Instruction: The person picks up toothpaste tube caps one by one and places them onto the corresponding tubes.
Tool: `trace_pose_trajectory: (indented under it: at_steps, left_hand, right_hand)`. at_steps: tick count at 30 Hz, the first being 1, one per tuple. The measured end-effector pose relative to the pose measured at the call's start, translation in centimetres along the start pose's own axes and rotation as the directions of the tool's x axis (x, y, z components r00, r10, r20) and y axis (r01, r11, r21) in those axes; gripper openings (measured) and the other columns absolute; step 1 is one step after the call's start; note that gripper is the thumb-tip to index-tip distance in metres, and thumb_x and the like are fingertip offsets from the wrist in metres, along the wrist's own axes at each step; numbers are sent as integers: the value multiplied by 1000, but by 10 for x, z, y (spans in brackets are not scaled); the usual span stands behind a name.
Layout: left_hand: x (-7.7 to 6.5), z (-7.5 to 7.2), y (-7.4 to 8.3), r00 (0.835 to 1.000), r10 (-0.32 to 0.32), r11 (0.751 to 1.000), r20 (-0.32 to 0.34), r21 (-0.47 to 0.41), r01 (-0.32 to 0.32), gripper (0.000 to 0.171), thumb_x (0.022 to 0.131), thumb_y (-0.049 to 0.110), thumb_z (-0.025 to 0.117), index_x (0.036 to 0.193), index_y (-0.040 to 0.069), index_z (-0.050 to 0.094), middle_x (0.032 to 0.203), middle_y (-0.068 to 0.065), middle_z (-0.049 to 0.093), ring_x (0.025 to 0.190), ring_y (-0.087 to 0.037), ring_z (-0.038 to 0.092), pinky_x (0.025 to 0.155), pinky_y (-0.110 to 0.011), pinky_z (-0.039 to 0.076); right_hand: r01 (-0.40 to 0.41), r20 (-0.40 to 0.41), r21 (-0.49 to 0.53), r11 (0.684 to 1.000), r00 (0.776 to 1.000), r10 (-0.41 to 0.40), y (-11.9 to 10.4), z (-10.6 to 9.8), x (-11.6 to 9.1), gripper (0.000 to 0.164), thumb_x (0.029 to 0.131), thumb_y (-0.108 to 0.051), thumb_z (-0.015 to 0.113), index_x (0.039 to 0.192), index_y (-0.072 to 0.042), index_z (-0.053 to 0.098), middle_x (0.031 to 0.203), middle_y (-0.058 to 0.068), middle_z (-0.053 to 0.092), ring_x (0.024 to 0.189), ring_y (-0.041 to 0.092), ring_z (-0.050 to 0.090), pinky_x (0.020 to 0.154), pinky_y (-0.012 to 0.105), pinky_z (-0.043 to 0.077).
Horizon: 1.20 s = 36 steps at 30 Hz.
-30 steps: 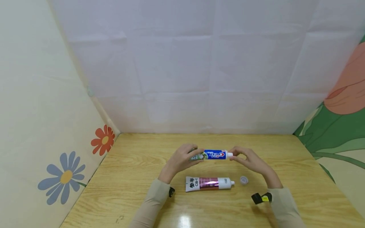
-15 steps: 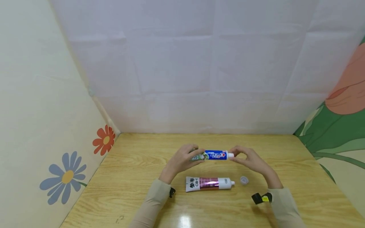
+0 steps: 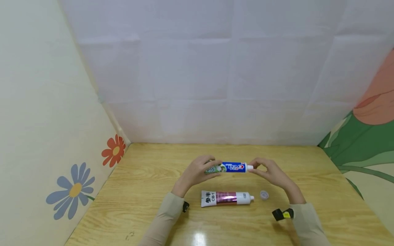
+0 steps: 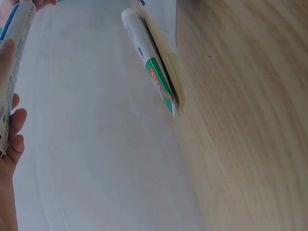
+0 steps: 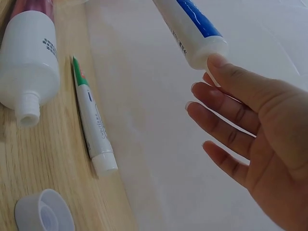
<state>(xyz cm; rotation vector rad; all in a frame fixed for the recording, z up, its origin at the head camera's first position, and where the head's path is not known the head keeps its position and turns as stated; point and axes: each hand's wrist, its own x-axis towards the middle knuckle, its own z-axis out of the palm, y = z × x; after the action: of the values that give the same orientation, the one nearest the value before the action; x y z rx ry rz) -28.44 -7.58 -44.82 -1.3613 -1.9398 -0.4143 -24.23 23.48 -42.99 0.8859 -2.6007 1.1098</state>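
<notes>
From the head view, we see the left grip (image 3: 197,172), a bare hand, closed around the lower part of a blue toothpaste tube (image 3: 235,167), which lies level above the desk (image 3: 154,164). The right grip (image 3: 272,173) pinches the tube's white cap (image 3: 250,167) between thumb and forefinger. Nearer us, a pink-and-white tube (image 3: 226,198) lies uncapped, with a loose cap (image 3: 264,195) just beside its nozzle. A creased white sheet (image 3: 184,85) hangs behind; painted flowers (image 3: 75,189) brighten the side walls.

From the left wrist, we see thumb and fingers on opposite sides of the blue toothpaste tube, and a green-and-white tube (image 4: 154,62) on the desk.

From the right wrist, we see the thumb pressed at the tube's end, the other fingers spread below, touching nothing.
</notes>
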Motion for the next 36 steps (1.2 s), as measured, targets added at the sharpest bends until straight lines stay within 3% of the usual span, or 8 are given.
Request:
trace_pose_trajectory:
  at_steps: [12,18,26,33,36]
  left_hand:
    - [-6,3,-4,997,18,999,81,-33,-16,51,76,30,76,122,14,59,105,-2,61,90,-10,58,83,-18,48]
    - [-7,5,-7,994,43,998,105,-55,-37,52,77,30,75,123,11,58,106,-3,62,91,-11,58,85,-18,48]
    - [-14,10,-10,988,65,993,142,-103,-50,52,78,29,74,123,10,57,105,-3,61,91,-10,57,85,-18,47]
    - [-22,16,-13,980,27,992,199,-129,-1,55,75,25,77,124,11,56,104,-1,60,91,-9,56,84,-17,47]
    - [-24,18,-14,968,-11,988,252,-148,50,52,78,27,75,124,12,56,106,-1,60,94,-9,56,86,-17,46]
  right_hand:
    - [-26,17,-40,999,1000,27,11,5,-3,11,87,-13,64,98,-13,65,88,-4,64,83,8,57,73,24,50]
    - [-15,30,-63,998,999,17,16,3,-3,10,88,-15,63,98,-15,64,89,-6,63,83,7,57,73,24,50]
    - [-20,62,-17,1000,998,21,26,5,-5,7,89,-22,62,96,-19,64,87,-9,63,82,5,57,74,31,52]
    - [-58,115,-13,998,992,60,33,8,-5,11,91,-27,60,96,-19,64,88,-10,62,84,7,58,78,36,50]
    - [-58,150,-22,998,987,60,33,7,-5,13,92,-24,58,98,-14,64,88,-6,63,84,10,58,78,35,49]
